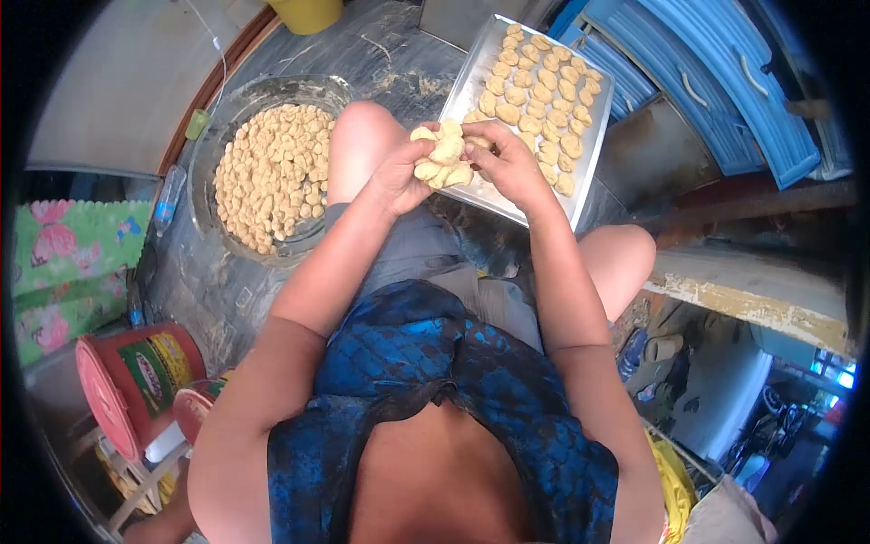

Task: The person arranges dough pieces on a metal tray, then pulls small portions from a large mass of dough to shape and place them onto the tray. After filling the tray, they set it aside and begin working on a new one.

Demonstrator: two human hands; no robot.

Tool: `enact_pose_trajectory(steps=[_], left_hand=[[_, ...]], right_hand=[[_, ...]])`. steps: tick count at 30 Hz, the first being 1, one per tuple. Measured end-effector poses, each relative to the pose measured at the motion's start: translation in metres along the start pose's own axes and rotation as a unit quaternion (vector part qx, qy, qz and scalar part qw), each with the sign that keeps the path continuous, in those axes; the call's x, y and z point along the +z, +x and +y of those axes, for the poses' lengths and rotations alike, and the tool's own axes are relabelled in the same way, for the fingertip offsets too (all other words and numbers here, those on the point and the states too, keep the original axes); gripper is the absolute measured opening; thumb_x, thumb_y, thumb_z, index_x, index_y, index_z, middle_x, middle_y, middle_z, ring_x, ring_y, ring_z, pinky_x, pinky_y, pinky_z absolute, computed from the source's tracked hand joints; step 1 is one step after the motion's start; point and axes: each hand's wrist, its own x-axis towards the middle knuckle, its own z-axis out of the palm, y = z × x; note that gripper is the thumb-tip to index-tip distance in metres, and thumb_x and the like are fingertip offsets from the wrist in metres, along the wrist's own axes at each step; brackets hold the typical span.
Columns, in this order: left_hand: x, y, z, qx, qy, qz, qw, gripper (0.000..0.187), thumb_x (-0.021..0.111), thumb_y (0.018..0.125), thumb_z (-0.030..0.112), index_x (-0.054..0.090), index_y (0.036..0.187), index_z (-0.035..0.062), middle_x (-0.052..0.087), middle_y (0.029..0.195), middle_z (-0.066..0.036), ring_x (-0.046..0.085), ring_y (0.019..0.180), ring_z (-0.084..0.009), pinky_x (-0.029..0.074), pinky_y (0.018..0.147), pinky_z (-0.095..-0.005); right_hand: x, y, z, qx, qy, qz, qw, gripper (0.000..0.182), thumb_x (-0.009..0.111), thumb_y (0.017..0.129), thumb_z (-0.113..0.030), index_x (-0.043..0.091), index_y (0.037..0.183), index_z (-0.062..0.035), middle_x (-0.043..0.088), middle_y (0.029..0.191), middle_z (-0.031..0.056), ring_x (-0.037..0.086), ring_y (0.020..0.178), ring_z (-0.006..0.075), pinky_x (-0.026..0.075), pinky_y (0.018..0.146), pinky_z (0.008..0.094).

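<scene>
Several flattened dough pieces (pixel 444 159) are bunched in my left hand (pixel 405 174), over the near left corner of the metal tray (pixel 518 201). My right hand (pixel 509 163) is close beside it, its thumb and fingers pinched round a small dough piece (pixel 478 143). Rows of shaped dough pieces (pixel 542 92) lie on the tray. To the left, a wide round basin (pixel 207 172) holds a heap of small dough balls (pixel 272 168).
A yellow bucket (pixel 306 13) stands at the top. Blue drawers (pixel 707 77) are at the upper right. A plastic bottle (pixel 169 201) lies left of the basin. Red buckets (pixel 149 376) are at the lower left. My knees flank the tray's near side.
</scene>
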Motion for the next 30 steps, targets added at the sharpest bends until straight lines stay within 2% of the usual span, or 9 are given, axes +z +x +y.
enact_pose_trajectory(steps=[5, 7, 8, 11, 13, 14, 21, 26, 30], left_hand=[[0.0, 0.007, 0.0, -0.004, 0.034, -0.032, 0.999, 0.043, 0.05, 0.081, 0.003, 0.039, 0.122, 0.0071, 0.052, 0.111, -0.016, 0.058, 0.1, -0.0285, 0.052, 0.084, -0.0397], [-0.007, 0.009, -0.004, -0.024, 0.028, -0.036, 0.999, 0.044, 0.05, 0.081, 0.003, 0.039, 0.123, 0.0062, 0.052, 0.111, -0.016, 0.058, 0.1, -0.0292, 0.052, 0.085, -0.0403], [-0.01, 0.01, -0.005, -0.041, 0.018, -0.043, 0.998, 0.046, 0.05, 0.08, 0.004, 0.039, 0.125, 0.0053, 0.052, 0.112, -0.016, 0.057, 0.1, -0.0298, 0.051, 0.085, -0.0408], [-0.005, 0.008, -0.003, -0.038, 0.01, -0.03, 0.999, 0.043, 0.051, 0.08, 0.006, 0.041, 0.122, 0.0038, 0.053, 0.111, -0.017, 0.057, 0.1, -0.0308, 0.05, 0.087, -0.0414], [-0.011, 0.011, 0.0, -0.025, 0.012, -0.013, 1.0, 0.04, 0.052, 0.081, 0.01, 0.043, 0.12, 0.0052, 0.054, 0.111, -0.016, 0.058, 0.099, -0.0302, 0.051, 0.084, -0.0414], [-0.016, 0.013, 0.001, -0.01, 0.015, 0.004, 1.0, 0.038, 0.052, 0.082, 0.013, 0.045, 0.119, 0.0065, 0.054, 0.111, -0.016, 0.058, 0.097, -0.0295, 0.052, 0.08, -0.0413], [-0.032, 0.025, 0.003, -0.009, 0.026, 0.117, 0.993, 0.031, 0.046, 0.085, 0.011, 0.043, 0.116, 0.0092, 0.056, 0.108, -0.014, 0.06, 0.094, -0.0287, 0.055, 0.073, -0.04], [-0.028, 0.029, -0.004, -0.041, 0.041, 0.123, 0.991, 0.034, 0.046, 0.084, 0.008, 0.042, 0.118, 0.0078, 0.055, 0.109, -0.014, 0.06, 0.096, -0.0296, 0.054, 0.077, -0.0422], [-0.031, 0.035, -0.003, -0.05, 0.058, 0.115, 0.99, 0.034, 0.045, 0.084, 0.008, 0.042, 0.118, 0.0056, 0.055, 0.109, -0.014, 0.06, 0.097, -0.0297, 0.053, 0.08, -0.0413]], right_hand=[[-0.006, -0.002, 0.003, -0.064, -0.147, 0.03, 0.987, 0.023, 0.059, 0.082, -0.013, 0.062, 0.103, -0.0032, 0.056, 0.099, 0.0136, 0.057, 0.093, 0.027, 0.045, 0.079, 0.0328], [-0.007, -0.001, 0.013, -0.041, -0.11, 0.012, 0.993, 0.023, 0.06, 0.085, -0.014, 0.061, 0.106, -0.0034, 0.057, 0.097, 0.0071, 0.058, 0.087, 0.015, 0.047, 0.066, 0.0242], [-0.011, -0.002, 0.017, -0.039, -0.107, 0.015, 0.993, 0.023, 0.06, 0.085, -0.014, 0.061, 0.106, -0.0034, 0.057, 0.097, 0.0071, 0.058, 0.087, 0.015, 0.047, 0.066, 0.0242], [-0.026, 0.0, 0.022, 0.096, -0.007, 0.072, 0.993, 0.022, 0.06, 0.085, -0.015, 0.062, 0.104, -0.004, 0.059, 0.09, 0.0069, 0.058, 0.087, 0.0151, 0.048, 0.067, 0.0259], [-0.037, 0.011, 0.049, 0.026, -0.154, 0.158, 0.975, 0.022, 0.06, 0.083, -0.015, 0.064, 0.102, -0.0043, 0.062, 0.086, 0.0087, 0.058, 0.088, 0.0178, 0.047, 0.071, 0.0289], [-0.043, 0.015, 0.058, 0.006, -0.213, 0.143, 0.966, 0.024, 0.063, 0.078, -0.02, 0.066, 0.098, -0.008, 0.06, 0.099, 0.0181, 0.059, 0.09, 0.0313, 0.046, 0.079, 0.0367], [-0.017, 0.04, 0.066, 0.055, -0.419, 0.011, 0.906, 0.021, 0.059, 0.077, -0.019, 0.067, 0.096, -0.0133, 0.058, 0.1, 0.0139, 0.058, 0.094, 0.0318, 0.046, 0.08, 0.0387], [-0.01, 0.046, 0.1, -0.018, -0.527, 0.109, 0.843, 0.017, 0.062, 0.078, -0.022, 0.068, 0.091, -0.0138, 0.058, 0.092, 0.0107, 0.059, 0.086, 0.029, 0.047, 0.075, 0.0388], [-0.016, 0.037, 0.086, 0.0, -0.47, 0.139, 0.872, 0.017, 0.061, 0.078, -0.022, 0.068, 0.09, -0.0129, 0.058, 0.092, 0.0106, 0.059, 0.086, 0.0292, 0.047, 0.074, 0.0391]])
